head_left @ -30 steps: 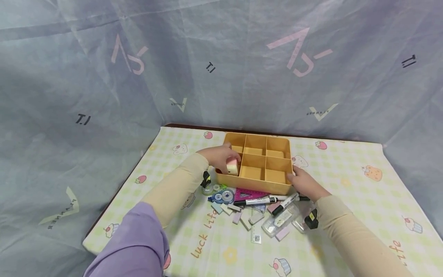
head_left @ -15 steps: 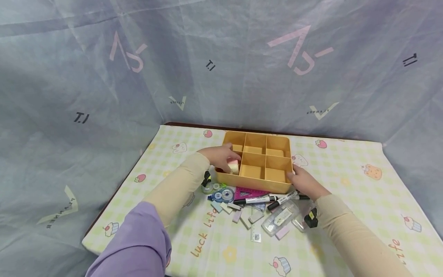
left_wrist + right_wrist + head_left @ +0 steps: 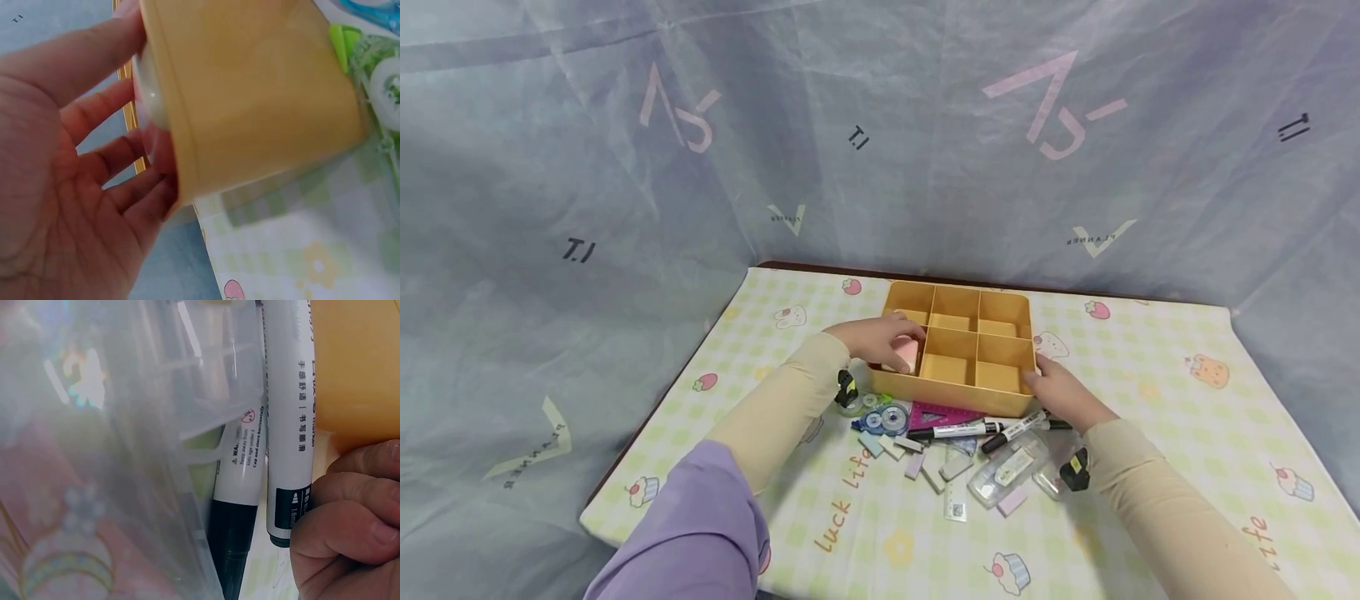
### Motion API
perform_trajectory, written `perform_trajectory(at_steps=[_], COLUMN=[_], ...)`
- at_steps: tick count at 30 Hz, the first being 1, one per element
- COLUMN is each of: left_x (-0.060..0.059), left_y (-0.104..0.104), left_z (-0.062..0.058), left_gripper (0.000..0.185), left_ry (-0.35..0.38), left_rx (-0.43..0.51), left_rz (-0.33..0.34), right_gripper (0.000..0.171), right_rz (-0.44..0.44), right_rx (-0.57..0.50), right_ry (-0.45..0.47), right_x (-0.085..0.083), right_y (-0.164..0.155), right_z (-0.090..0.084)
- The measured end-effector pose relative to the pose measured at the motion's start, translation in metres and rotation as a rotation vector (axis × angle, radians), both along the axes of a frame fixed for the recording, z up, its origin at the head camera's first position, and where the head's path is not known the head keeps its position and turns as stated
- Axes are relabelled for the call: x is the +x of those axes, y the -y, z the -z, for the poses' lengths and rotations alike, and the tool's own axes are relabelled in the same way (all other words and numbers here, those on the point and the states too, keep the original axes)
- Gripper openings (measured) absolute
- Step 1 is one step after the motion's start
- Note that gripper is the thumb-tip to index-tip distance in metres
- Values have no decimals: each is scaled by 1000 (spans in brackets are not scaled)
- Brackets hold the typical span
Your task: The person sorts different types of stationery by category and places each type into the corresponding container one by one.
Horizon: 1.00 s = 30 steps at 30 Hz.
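A yellow organizer box (image 3: pixel 951 393) with several compartments stands on the table. In its front left compartment my left hand (image 3: pixel 877 337) holds a rounded pink and cream block (image 3: pixel 906 353), whose exact kind I cannot tell. The left wrist view shows the fingers of my left hand (image 3: pixel 94 150) around this block (image 3: pixel 153 106), partly hidden behind the box wall (image 3: pixel 262 94). My right hand (image 3: pixel 1063 392) grips the box at its front right corner. In the right wrist view, my right hand's curled fingers (image 3: pixel 350 519) lie beside a white marker (image 3: pixel 290 425).
Before the box lie correction tapes (image 3: pixel 887 420), a pink set square (image 3: pixel 936 415), markers (image 3: pixel 958 431), several erasers (image 3: pixel 932 471), a clear ruler (image 3: pixel 955 500) and a transparent case (image 3: pixel 1009 475). A checked cloth (image 3: pixel 1150 467) covers the table; a grey curtain (image 3: pixel 880 167) hangs behind.
The block in my left hand has turned within the compartment, so more of its pink side shows. A marker by the transparent case has shifted slightly left. My right hand stays at the box.
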<state>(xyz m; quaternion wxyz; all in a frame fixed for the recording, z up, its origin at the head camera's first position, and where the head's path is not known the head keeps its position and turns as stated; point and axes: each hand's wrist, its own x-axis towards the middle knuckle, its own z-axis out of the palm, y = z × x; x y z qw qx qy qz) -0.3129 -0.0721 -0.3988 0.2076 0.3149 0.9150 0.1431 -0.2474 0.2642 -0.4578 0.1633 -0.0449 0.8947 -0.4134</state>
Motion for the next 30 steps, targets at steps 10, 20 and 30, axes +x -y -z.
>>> perform_trajectory(at_steps=[10,20,30], left_x=[13,26,47], left_y=[13,65,72], left_z=[-6,10,41], left_gripper=[60,39,70], left_ry=[-85,-27,245], left_rx=[204,238,7], left_rz=[-67,-269,-216], right_gripper=[64,65,63], right_rz=[0,4,-7], right_rx=[28,23,9], right_ry=[8,11,-18], right_x=[1,2,3], right_y=[0,1,1], right_z=[-2,0,1])
